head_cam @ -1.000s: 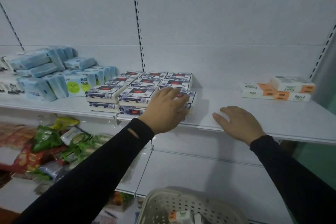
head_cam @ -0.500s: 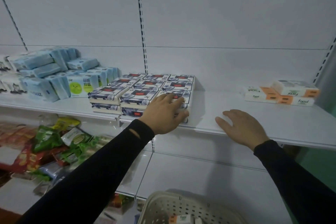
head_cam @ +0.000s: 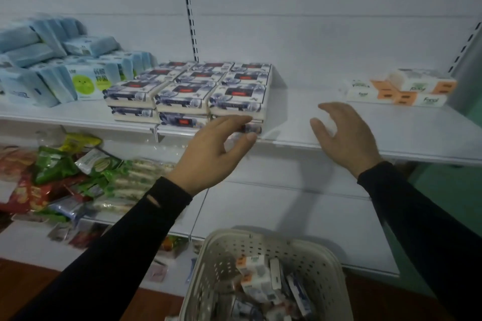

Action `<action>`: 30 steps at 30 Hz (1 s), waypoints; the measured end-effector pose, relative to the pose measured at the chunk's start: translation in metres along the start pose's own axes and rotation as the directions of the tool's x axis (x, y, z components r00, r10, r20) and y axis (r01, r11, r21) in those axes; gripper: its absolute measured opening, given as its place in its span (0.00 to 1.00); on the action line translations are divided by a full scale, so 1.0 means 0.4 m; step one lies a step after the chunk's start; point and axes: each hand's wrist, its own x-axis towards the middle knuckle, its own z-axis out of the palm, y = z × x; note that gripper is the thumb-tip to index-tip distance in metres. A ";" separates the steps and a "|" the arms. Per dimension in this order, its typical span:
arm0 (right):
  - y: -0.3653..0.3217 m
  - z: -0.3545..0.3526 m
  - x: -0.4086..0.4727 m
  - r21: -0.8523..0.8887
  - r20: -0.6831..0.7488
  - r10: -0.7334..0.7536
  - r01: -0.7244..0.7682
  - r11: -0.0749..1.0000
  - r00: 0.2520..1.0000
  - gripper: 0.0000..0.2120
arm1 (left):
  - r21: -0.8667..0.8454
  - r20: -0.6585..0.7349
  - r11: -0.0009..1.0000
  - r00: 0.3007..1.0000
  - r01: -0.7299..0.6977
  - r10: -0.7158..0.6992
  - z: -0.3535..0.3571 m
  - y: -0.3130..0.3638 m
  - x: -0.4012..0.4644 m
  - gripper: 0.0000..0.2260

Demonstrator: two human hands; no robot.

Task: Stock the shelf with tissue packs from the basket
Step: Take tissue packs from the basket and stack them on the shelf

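Flanking nine stacked blue-patterned tissue packs (head_cam: 236,94), both hands, left (head_cam: 212,148) and right (head_cam: 344,135), hover loosely open, holding nothing.

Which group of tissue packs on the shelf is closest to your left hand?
The dark blue floral-print tissue packs, stacked two high mid-shelf; the left hand is at their front-right corner. The light blue packs sit farther left, the white-and-orange packs far right.

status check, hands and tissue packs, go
Left hand open at the blue-patterned tissue packs. Right hand open over shelf. More packs wait in basket. Nothing blocking.
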 end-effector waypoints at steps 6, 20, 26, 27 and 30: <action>-0.026 0.004 -0.140 0.060 -0.250 -0.218 0.240 0.969 0.943 0.17 | -0.044 0.198 0.977 0.960 0.209 -0.197 0.084 -0.081 -0.147 0.20; 0.011 0.344 -0.621 0.058 0.789 0.160 -0.331 0.942 0.593 0.23 | 0.320 0.748 0.854 0.445 0.409 -0.493 0.428 -0.300 -0.435 0.22; 0.010 0.530 -0.778 -0.135 0.941 0.297 -0.624 0.770 0.163 0.27 | 0.360 0.809 0.814 0.281 0.456 -0.516 0.552 -0.375 -0.558 0.21; 0.014 0.560 -0.800 -0.163 0.949 0.294 -0.625 0.764 0.111 0.27 | 0.390 0.816 0.800 0.231 0.455 -0.529 0.577 -0.389 -0.580 0.21; 0.031 0.637 -0.869 -0.209 0.959 0.284 -0.660 0.721 0.006 0.29 | 0.475 0.819 0.764 0.099 0.437 -0.566 0.650 -0.429 -0.648 0.23</action>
